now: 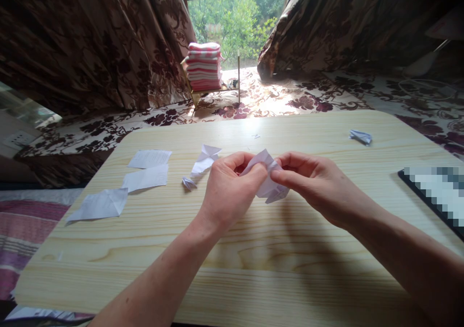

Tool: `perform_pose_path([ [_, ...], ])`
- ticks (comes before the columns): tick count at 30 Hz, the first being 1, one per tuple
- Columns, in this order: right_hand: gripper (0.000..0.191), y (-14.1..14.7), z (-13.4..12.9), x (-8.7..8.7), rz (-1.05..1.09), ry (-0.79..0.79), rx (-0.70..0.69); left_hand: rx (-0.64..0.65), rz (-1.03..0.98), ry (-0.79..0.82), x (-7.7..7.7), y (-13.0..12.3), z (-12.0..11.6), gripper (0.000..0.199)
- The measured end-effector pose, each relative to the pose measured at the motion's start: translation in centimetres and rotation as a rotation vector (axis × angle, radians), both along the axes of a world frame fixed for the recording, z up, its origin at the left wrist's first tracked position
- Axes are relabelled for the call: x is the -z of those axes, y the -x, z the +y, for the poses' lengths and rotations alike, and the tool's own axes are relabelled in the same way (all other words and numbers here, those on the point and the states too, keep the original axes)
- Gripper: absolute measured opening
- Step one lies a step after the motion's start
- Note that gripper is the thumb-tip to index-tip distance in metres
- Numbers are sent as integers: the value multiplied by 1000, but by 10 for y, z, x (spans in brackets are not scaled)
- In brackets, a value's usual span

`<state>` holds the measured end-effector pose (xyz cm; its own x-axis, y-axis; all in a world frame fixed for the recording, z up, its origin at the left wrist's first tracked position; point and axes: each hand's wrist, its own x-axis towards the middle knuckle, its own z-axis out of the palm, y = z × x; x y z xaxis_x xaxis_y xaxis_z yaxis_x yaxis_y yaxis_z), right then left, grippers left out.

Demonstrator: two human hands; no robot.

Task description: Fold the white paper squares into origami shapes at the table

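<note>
Between my hands is a piece of white folded paper (pixel 266 188), held just above the wooden table (pixel 246 240). My left hand (pixel 230 184) pinches it from the left, thumb lying across its face. On the right side, my right hand (pixel 304 175) grips the paper's edge between thumb and fingers. Some fingertips are hidden behind the paper. Left of my left hand lie a creased paper (pixel 205 160) and a small folded paper piece (pixel 189 183).
Several loose paper sheets (pixel 145 178) lie on the table's left. A folded paper piece (pixel 360 137) sits at the far right, near a dark-edged flat object (pixel 431 206), blurred out. Behind the table, pink-and-white folded cloths (pixel 204 66) are stacked on a small rack before the window.
</note>
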<state>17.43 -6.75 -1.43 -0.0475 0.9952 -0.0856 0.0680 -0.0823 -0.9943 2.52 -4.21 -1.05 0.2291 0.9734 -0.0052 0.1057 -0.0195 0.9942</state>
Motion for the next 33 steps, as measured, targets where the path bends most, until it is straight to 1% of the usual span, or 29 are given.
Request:
perform_pose_path([
  [3,13,0,0,0,15,14,20,-7,18,-29,0,0,-1,11],
  [8,15,0,1,0,10,18,17,-34,149,-135,-2,-1,-2,13],
  [10,16,0,0,0,8,23,24,-35,173,-155,-2,-1,-3,13],
  [21,20,-2,2,1,-10,19,52,-14,132,-125,-1,0,-2,16],
  [25,17,-2,1,-2,-53,28,51,-21,114,-123,1,2,0,16],
  [29,12,-2,0,-2,-83,52,11,-50,107,-120,1,2,2,14],
  [33,8,-1,-1,0,-62,32,-11,-23,45,-47,1,2,3,11],
])
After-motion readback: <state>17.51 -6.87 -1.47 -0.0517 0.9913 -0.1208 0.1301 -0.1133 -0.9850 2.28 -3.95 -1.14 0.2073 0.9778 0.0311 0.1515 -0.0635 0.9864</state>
